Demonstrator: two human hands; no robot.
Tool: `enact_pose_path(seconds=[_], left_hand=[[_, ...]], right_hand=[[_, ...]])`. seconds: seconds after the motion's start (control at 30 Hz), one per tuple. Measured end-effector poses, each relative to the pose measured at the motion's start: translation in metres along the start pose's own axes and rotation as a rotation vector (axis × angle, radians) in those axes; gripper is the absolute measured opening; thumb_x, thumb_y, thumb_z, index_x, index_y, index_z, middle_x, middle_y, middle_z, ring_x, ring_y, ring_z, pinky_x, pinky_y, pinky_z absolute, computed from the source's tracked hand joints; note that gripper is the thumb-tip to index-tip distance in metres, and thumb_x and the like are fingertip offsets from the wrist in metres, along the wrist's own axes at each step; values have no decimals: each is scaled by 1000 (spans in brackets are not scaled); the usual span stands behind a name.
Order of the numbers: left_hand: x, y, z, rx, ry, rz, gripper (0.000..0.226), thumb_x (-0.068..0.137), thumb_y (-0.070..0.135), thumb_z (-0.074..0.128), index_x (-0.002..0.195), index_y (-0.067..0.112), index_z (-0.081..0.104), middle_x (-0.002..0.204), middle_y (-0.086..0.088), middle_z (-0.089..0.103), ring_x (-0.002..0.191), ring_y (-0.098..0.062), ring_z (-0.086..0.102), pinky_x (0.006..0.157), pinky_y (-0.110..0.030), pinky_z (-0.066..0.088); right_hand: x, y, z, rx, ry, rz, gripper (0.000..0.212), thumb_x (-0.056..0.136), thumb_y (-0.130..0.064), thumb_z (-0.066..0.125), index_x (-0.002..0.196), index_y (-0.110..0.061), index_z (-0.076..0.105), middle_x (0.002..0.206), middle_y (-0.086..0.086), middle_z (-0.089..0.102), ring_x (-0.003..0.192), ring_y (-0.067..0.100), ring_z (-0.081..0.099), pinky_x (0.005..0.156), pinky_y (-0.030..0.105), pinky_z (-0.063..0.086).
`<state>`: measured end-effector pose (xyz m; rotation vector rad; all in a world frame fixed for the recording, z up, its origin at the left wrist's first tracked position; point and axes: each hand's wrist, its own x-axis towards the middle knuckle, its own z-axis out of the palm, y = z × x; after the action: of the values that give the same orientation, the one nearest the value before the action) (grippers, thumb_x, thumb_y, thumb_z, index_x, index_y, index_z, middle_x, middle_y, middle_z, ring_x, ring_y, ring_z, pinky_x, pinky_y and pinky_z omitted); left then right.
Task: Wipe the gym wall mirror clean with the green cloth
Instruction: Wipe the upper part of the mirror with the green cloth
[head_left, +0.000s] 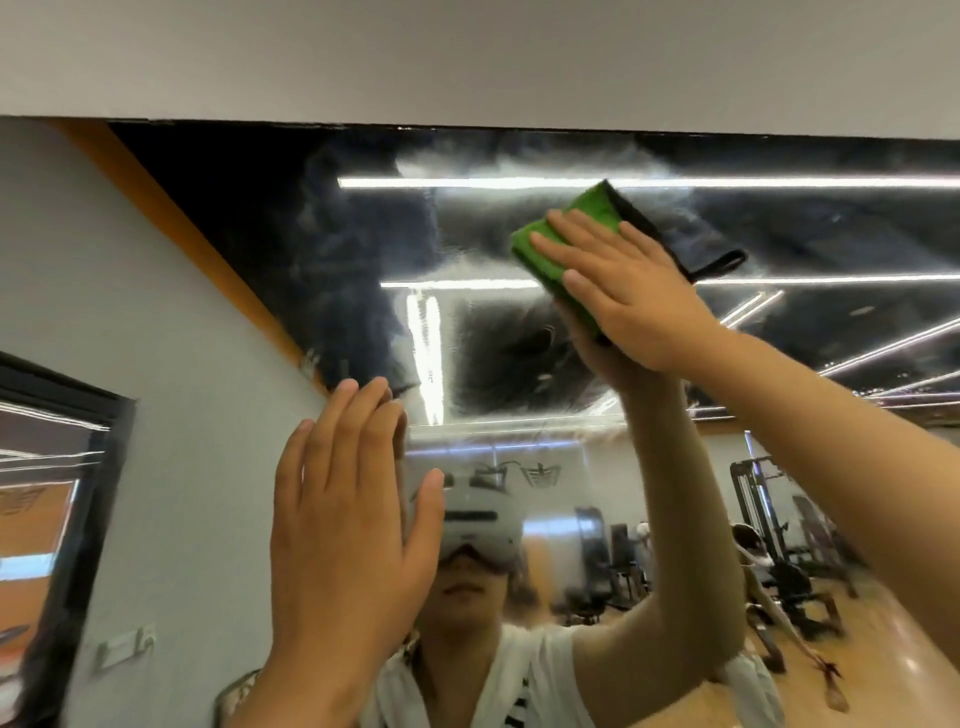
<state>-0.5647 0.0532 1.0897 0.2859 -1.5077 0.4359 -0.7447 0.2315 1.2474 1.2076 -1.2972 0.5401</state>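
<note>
Your right hand (623, 291) is spread flat with the fingers splayed, palm pressing the green cloth (566, 249) against the mirror (363, 234). So that grip isn't curled around anything, it's an open palm pinning the cloth to the glass. The cloth is folded into a pad, green on the side facing you, with a dark edge and a little dark loop sticking out past your fingers to the upper right. It sits high on the mirror, just under the top edge where the white wall (467, 57) starts.

Your left hand (348, 519) is also open and flat, fingers together and pointing up, lower down and to the left. It holds nothing, and I can't tell whether it's actually touching the glass or just hovering close.

The glass around the cloth is hazy with streaks and smears, especially left of it. In the reflection you can see your own raised arm, a white headset (478, 525), gym machines (758, 509) on a wooden floor and long ceiling lights. No containers anywhere in view.
</note>
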Motion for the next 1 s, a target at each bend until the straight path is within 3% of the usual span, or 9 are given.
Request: enact_pose_path(seconds=[0.13,0.33,0.43,0.53,0.63,0.73,0.83,0.93,1.0], left_hand=[[-1,-1,1,11,3,-2,57,95,45,37,143,13,40,154,-6,40,147,-22,27,121,-32,6],[1,1,0,14,18,13,56,95,42,37,141,11,42,151,-9,45,144,-26,32,119,-39,14],[0,1,-2,4,4,20,57,95,43,37,141,10,44,152,-9,44,145,-27,32,120,-38,13],[0,2,-3,14,-4,26,57,95,41,40,141,9,44,152,-10,44,146,-27,32,120,-40,16],[-1,3,-3,12,13,25,54,95,37,47,140,7,46,151,-11,45,146,-28,32,119,-41,17],[-1,3,-1,14,15,24,54,95,36,47,140,6,46,152,-12,45,146,-28,31,120,-41,17],[-1,1,0,-3,1,29,53,96,36,46,140,7,46,153,-11,43,148,-27,29,121,-41,15],[-1,2,0,-20,13,22,48,98,33,46,139,7,46,153,-11,42,148,-27,28,121,-42,16],[-2,2,-1,-34,18,11,46,100,31,46,140,7,45,154,-11,42,148,-27,28,122,-44,18]], right_hand=[[12,6,-2,-14,64,248,47,108,-37,21,155,-38,21,166,-10,13,152,4,3,120,32,-1],[-53,-35,19,58,-38,-91,48,103,-44,17,150,-40,24,162,-15,19,151,0,7,122,31,1],[-66,-3,6,69,8,50,46,103,-45,19,149,-43,23,161,-19,18,149,-6,5,124,34,3],[-60,-25,11,165,66,197,47,103,-42,20,148,-41,30,161,-18,21,148,-6,5,124,36,1],[-85,-67,30,200,21,17,48,104,-41,23,148,-35,40,160,-15,28,150,-1,12,123,35,2],[-107,-52,24,99,-69,-119,46,105,-38,23,150,-37,31,162,-14,24,151,1,11,123,33,3],[-104,-18,10,37,-28,4,48,104,-42,19,152,-39,25,163,-14,20,151,-2,6,123,33,4],[-97,-38,16,48,51,200,50,101,-47,11,150,-40,19,162,-16,13,150,-2,2,122,29,-2],[-108,-66,30,48,42,161,50,102,-46,13,151,-37,20,161,-14,13,151,3,5,122,31,-1]])
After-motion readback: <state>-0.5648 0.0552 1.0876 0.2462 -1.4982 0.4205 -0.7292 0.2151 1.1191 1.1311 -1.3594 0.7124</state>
